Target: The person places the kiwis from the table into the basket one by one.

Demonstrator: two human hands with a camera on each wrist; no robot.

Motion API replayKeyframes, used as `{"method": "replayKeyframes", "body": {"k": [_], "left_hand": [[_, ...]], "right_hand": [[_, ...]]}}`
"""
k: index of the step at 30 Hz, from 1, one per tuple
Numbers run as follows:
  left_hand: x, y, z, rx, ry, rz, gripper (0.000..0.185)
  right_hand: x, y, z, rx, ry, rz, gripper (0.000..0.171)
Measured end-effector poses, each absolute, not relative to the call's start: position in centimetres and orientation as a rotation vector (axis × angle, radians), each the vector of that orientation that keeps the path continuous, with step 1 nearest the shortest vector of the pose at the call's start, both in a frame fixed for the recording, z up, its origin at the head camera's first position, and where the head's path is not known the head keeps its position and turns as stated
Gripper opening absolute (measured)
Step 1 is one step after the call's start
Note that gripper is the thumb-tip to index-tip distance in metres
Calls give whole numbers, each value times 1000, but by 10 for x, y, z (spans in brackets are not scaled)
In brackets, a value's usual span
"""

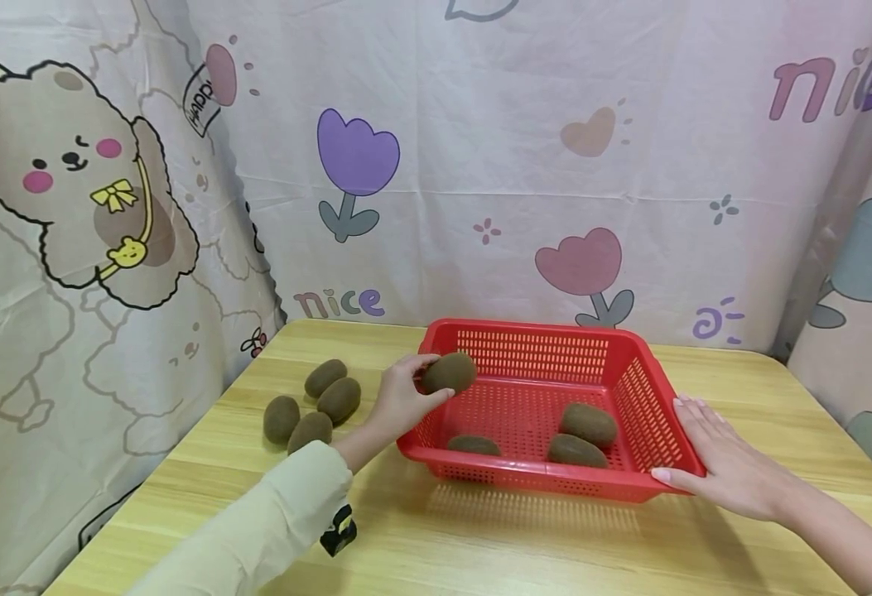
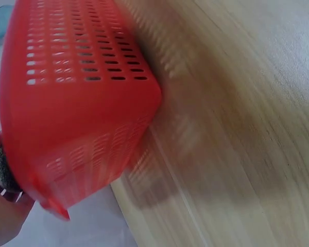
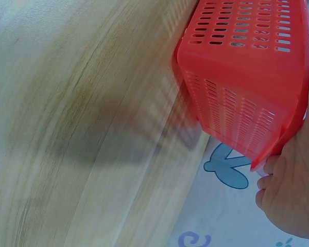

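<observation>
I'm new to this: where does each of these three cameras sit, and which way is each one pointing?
Head: sits on the person's head, looking forward and down at the wooden table, red basket, both forearms, and the left hand holding a kiwi.
Left wrist: sits on the left wrist, facing the basket's outer wall; part of the left hand shows.
Right wrist: sits on the right wrist, facing the basket's corner; the right hand touches its rim.
Shared: all three show the red basket and the table.

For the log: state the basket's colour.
Red, with slotted walls; the basket shows best in the head view.
</observation>
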State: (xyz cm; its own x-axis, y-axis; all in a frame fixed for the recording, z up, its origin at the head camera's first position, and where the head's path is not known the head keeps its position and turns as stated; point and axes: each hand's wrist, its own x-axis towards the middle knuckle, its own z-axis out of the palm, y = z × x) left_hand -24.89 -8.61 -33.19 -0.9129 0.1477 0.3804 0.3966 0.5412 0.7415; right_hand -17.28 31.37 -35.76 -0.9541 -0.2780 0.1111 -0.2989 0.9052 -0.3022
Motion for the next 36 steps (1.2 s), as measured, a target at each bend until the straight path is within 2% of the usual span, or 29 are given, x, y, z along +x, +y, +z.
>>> {"method": "replayKeyframes", "body": {"k": [8,13,23,32,36], "left_hand": [[-255,-67,-338,-694,-2762,-1116,45],[-261,-55,-343,-789,-2930,-927,39],[-262,-47,-346,-766,-3076,-715,29],[-260,-58,-339,-812,-2929,-869,33],[-256,-63,-336,-749,-2826,-976,33]], "right_hand": [[-173,313,-357,466,-3000,499,95],[-174,313,-358,470,-2996,503,95],[-173,312,-357,479,-2987,504,94],[-173,314,-358,468,-2993,518,96],[-173,315,-358,461,-3001,534,96]]}}
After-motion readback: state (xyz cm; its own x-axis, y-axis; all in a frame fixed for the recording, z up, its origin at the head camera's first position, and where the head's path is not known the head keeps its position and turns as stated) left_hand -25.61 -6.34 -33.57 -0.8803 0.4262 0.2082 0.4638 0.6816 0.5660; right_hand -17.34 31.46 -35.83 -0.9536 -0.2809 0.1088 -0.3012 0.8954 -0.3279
